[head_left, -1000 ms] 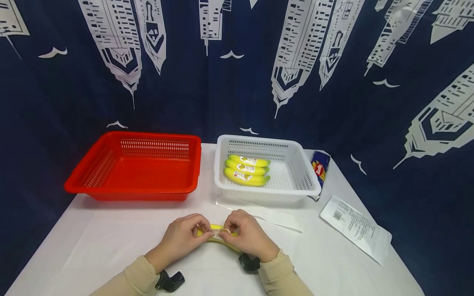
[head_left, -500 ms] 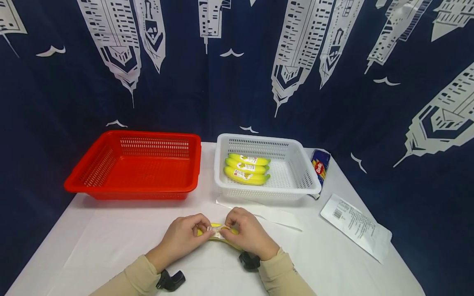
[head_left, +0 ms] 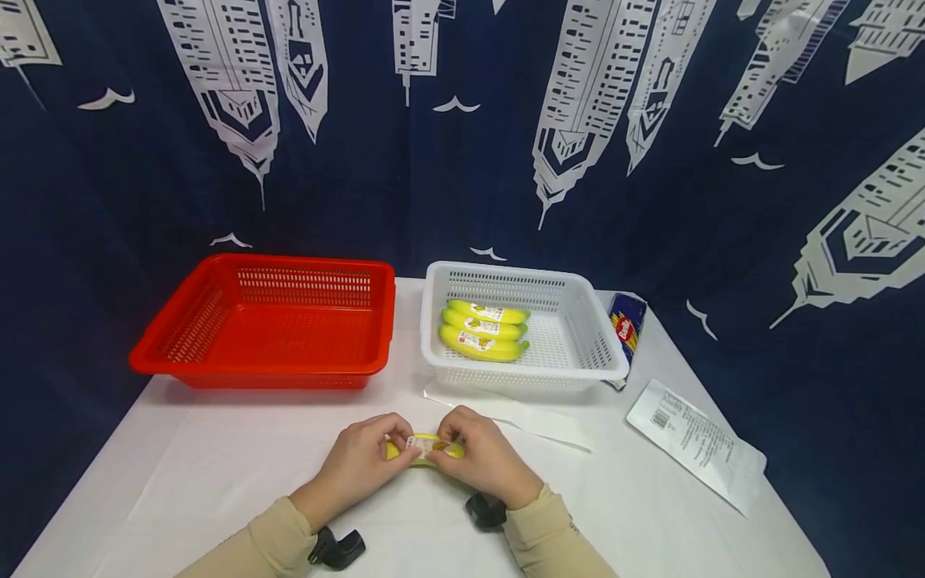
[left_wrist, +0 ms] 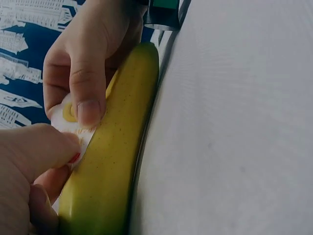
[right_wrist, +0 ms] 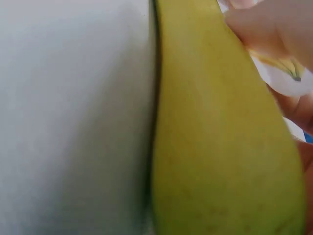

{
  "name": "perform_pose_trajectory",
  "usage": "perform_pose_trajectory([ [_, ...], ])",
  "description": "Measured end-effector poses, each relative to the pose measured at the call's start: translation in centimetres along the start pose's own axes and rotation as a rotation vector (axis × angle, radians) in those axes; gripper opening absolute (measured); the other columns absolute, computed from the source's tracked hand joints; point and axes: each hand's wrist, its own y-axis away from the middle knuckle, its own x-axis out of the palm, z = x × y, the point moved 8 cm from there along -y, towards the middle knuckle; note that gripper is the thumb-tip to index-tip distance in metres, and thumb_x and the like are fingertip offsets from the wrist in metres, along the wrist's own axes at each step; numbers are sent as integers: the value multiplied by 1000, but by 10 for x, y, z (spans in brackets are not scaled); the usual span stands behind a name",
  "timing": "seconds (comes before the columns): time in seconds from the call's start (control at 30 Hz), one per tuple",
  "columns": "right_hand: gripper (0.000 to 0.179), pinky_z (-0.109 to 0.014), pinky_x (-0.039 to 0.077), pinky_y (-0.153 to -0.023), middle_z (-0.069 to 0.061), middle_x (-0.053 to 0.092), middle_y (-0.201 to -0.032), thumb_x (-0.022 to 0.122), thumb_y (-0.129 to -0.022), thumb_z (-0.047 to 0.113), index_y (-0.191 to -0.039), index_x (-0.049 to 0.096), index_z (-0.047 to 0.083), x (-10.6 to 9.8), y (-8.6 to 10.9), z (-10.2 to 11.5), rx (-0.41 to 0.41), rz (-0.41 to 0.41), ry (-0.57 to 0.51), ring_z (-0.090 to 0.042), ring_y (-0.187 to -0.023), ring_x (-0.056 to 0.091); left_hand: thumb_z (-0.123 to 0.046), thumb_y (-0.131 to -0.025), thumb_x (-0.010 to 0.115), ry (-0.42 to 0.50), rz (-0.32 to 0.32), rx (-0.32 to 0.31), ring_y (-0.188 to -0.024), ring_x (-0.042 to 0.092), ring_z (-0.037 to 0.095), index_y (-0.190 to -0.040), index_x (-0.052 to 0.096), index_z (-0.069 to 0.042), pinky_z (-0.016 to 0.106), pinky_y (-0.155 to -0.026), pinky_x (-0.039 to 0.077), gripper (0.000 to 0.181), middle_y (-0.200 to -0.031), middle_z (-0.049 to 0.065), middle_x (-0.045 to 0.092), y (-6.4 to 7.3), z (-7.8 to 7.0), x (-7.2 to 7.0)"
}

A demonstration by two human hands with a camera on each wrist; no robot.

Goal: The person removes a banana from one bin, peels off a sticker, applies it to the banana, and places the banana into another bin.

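Note:
A yellow banana [left_wrist: 117, 137] with green tips lies on the white table between my two hands. A white label sticker [head_left: 422, 446] with a printed banana stretches along its upper side. My left hand [head_left: 364, 457] pinches one end of the sticker, its thumb on the printed face. The other end is pinched by my right hand [head_left: 486, 456], whose thumb also lies on the print in the left wrist view. In the right wrist view the banana fills the middle, and the label [right_wrist: 283, 78] shows past its edge beside blurred fingers. The sticker's back is hidden.
Behind my hands stand a red basket [head_left: 289, 371] on the left and a white basket [head_left: 520, 374] holding three labelled bananas [head_left: 484, 331]. A blue pasta pack [head_left: 627, 321] leans by the white basket. A silver pouch [head_left: 697, 445] and a white paper strip [head_left: 538, 423] lie nearer.
The sticker has tilted toward the camera, and more of its printed face shows. Less of the banana appears below the fingers. Both hands keep nearly the same place.

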Motion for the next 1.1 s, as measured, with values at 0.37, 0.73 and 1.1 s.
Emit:
perform_pose_trajectory([
  [0.37, 40, -29, 55, -81, 1, 74, -107, 82, -88, 26, -121, 67, 9, 3, 0, -8, 88, 22, -19, -10, -90, 64, -18, -77, 91, 5, -35, -43, -62, 42, -5, -86, 63, -29, 18, -58, 38, 31, -78, -21, 58, -1, 0, 0],
  [0.73, 21, -26, 50, -76, 9, 72, -98, 78, -91, 24, -109, 70, 18, 6, 0, -12, 124, 18, -74, -6, -83, 59, -21, -82, 86, -18, -23, -185, -65, 44, -1, -81, 63, -32, 21, -60, 38, 25, -74, -21, 53, 0, 11, 1],
  [1.1, 24, -26, 52, -83, 11, 74, -104, 79, -90, 18, -111, 69, 22, 9, 0, -14, 142, -29, -181, -5, -89, 63, -21, -85, 85, 192, -20, -244, -95, 66, 6, -83, 65, -31, 27, -84, 52, 23, -100, -16, 72, 1, 21, 7],
])
